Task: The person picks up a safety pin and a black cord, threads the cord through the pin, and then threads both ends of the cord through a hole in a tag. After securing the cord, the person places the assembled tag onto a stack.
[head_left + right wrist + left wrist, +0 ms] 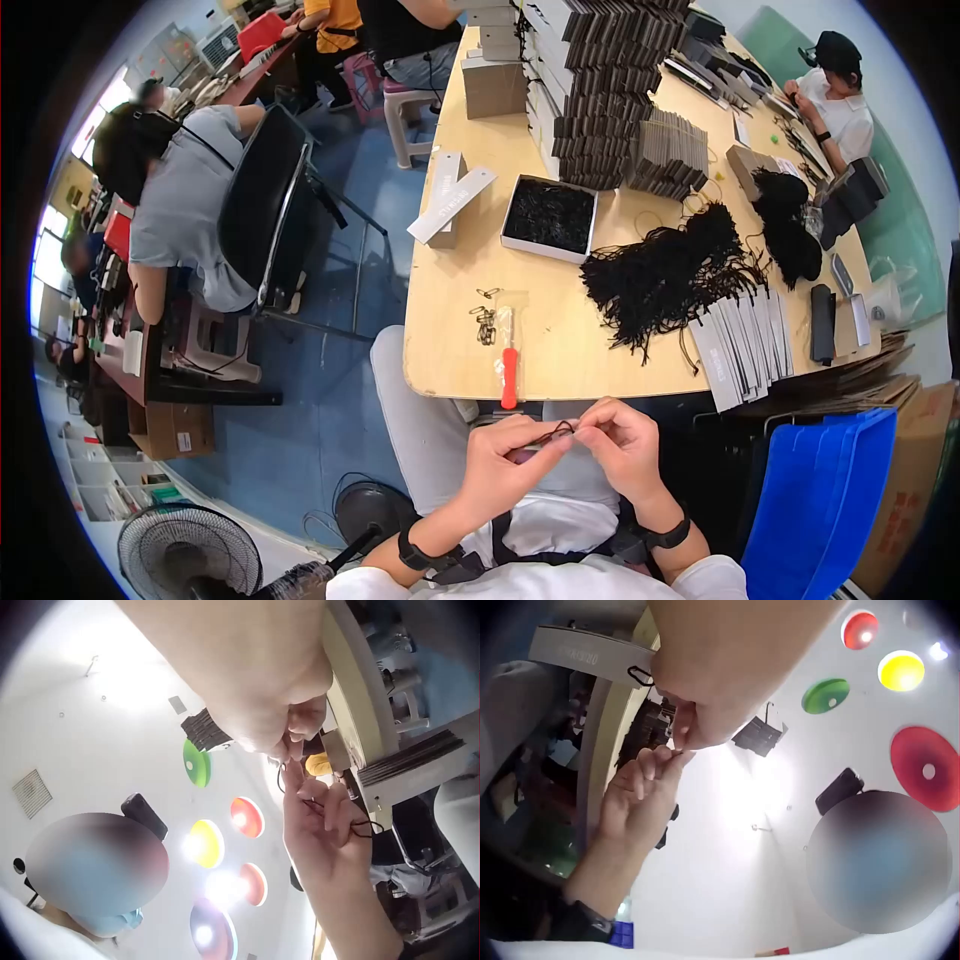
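Observation:
In the head view my left hand (508, 462) and right hand (624, 450) meet over my lap, just off the table's near edge. Between them is a thin black cord (560, 430), pinched by the fingertips of both. The right wrist view shows the cord (366, 823) looping across the left hand's (330, 840) fingers and out past its edge. Seen from the left wrist, the right hand (639, 799) has its thumb and finger together against the left fingertips, and a cord loop (639, 676) sticks out beside the left hand. The pinched ends are hidden by the fingers.
On the table (450, 350) lie a red-handled tool (509, 375), small metal clips (485, 325), a box of black pieces (548, 217), a heap of black cords (665, 280) and grey strips (740, 345). Tall card stacks (605, 100) stand behind. A blue bin (820, 500) is at right.

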The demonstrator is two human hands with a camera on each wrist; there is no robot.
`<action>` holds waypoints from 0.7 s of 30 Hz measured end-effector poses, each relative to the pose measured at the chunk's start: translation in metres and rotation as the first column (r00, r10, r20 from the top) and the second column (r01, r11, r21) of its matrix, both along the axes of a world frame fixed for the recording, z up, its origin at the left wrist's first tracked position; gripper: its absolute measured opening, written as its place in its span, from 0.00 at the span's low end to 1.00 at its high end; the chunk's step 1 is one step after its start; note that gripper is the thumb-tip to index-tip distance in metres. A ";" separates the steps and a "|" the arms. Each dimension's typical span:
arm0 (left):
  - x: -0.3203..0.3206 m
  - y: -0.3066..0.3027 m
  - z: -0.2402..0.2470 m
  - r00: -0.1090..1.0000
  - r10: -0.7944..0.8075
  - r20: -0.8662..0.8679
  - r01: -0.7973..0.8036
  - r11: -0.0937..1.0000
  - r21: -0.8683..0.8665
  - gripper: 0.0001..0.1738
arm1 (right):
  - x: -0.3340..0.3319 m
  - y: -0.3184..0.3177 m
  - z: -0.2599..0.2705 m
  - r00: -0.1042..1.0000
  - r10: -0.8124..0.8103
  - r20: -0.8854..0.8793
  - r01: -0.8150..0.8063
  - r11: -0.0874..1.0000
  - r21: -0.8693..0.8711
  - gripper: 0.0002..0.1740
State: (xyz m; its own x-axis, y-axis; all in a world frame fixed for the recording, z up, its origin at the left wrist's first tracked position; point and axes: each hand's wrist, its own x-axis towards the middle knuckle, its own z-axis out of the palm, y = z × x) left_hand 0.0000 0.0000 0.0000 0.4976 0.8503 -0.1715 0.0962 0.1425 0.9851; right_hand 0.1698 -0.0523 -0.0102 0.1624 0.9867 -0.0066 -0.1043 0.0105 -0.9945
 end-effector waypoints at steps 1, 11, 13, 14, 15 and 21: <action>0.001 -0.001 0.000 1.000 0.022 -0.022 -0.019 0.993 0.113 0.16 | 0.000 0.001 0.003 0.999 0.011 -0.040 -0.013 0.999 -0.034 0.03; 0.000 0.001 0.013 0.928 0.222 0.300 -0.018 0.830 -0.558 0.06 | 0.009 0.001 0.001 0.974 0.043 0.225 -0.034 0.998 -0.043 0.04; 0.003 -0.001 0.005 0.959 0.165 0.229 -0.063 0.916 -0.396 0.07 | 0.005 0.000 0.002 0.966 0.050 0.253 -0.052 0.999 -0.001 0.04; 0.005 -0.002 0.003 0.982 0.120 0.148 -0.086 0.972 -0.219 0.07 | 0.004 -0.001 0.003 0.957 0.056 0.284 -0.070 0.997 0.040 0.05; 0.005 -0.004 0.001 0.982 0.119 0.149 -0.084 0.971 -0.222 0.07 | 0.004 -0.002 0.005 0.957 0.056 0.285 -0.069 0.997 0.037 0.05; 0.005 -0.004 0.000 1.000 0.021 -0.016 -0.016 0.953 0.302 0.07 | 0.008 0.002 0.019 0.881 0.057 0.469 -0.132 0.983 0.129 0.07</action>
